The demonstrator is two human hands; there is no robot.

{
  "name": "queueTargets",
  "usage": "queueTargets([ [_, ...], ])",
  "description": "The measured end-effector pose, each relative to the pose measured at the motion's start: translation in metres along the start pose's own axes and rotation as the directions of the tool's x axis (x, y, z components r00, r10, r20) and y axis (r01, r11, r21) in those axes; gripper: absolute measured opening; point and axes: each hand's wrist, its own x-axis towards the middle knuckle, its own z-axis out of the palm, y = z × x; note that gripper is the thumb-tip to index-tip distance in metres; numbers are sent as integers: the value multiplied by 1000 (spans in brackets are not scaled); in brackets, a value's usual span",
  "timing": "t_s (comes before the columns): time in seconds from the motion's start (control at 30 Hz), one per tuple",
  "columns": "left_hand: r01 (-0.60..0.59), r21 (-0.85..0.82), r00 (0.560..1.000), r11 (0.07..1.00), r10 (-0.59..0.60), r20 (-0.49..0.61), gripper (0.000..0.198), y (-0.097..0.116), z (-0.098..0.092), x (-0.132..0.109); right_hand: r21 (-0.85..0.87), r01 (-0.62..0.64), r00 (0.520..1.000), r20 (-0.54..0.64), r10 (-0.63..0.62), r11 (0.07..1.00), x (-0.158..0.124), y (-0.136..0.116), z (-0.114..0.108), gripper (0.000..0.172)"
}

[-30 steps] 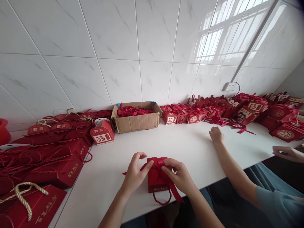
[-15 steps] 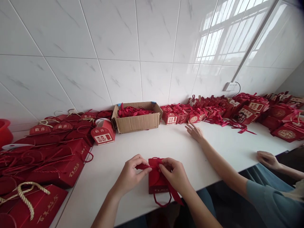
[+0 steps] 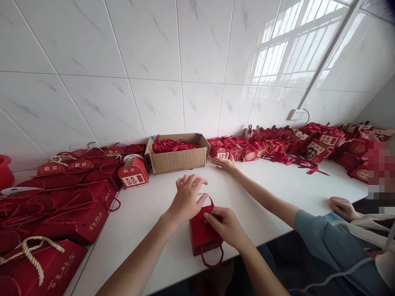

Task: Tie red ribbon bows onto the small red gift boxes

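Observation:
A small red gift bag [image 3: 202, 235] lies flat on the white table [image 3: 160, 213] near its front edge, one cord handle hanging over the edge. My right hand [image 3: 226, 225] rests on the bag, fingers pinched on its top. My left hand [image 3: 187, 197] hovers over the bag's upper end, fingers curled, with the other red cord handle looped by its thumb. Whether it grips the loop is unclear.
A cardboard box [image 3: 177, 158] full of red ribbons stands at the wall. Red gift boxes [image 3: 134, 174] and flat red bags [image 3: 70, 222] cover the left side, more boxes [image 3: 308, 144] the right. Another person's hand [image 3: 225, 164] reaches to a small box; their other hand [image 3: 342, 207] rests at the edge.
My left hand rose from the bow and moved toward the wall above the bag; the ribbon bow is no longer visible. The other person's hand slid left to the small boxes.

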Motion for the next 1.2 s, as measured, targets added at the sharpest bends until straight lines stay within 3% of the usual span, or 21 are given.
queueTargets([
  [0.07,122,-77,990,990,-126,-62,11,-5,3,-11,23,-2,1000,14,1,1000,1,2,1,33],
  [0.2,247,-350,961,903,-182,210,14,-14,2,-36,22,0,999,45,-1,1000,0,3,0,30],
  [0.23,275,-392,953,878,-193,235,13,-15,2,-41,33,-5,999,37,4,999,-1,4,1,28],
  [0.33,312,-467,949,827,-247,197,15,-15,8,-53,143,-35,998,-41,42,989,-2,6,4,18],
  [0.5,287,-476,957,832,-228,178,4,-12,21,-67,219,-24,995,-93,45,975,-2,9,9,25],
  [0.8,220,-432,971,875,-239,11,8,-13,40,-69,69,29,983,-183,-16,997,-6,8,16,21],
  [1.03,226,-495,966,839,-258,4,8,-11,42,-71,-103,124,960,-238,-145,987,-5,11,17,7],
  [1.2,245,-512,960,824,-282,5,7,-11,42,-72,-188,190,965,-144,-219,964,-6,11,13,13],
])
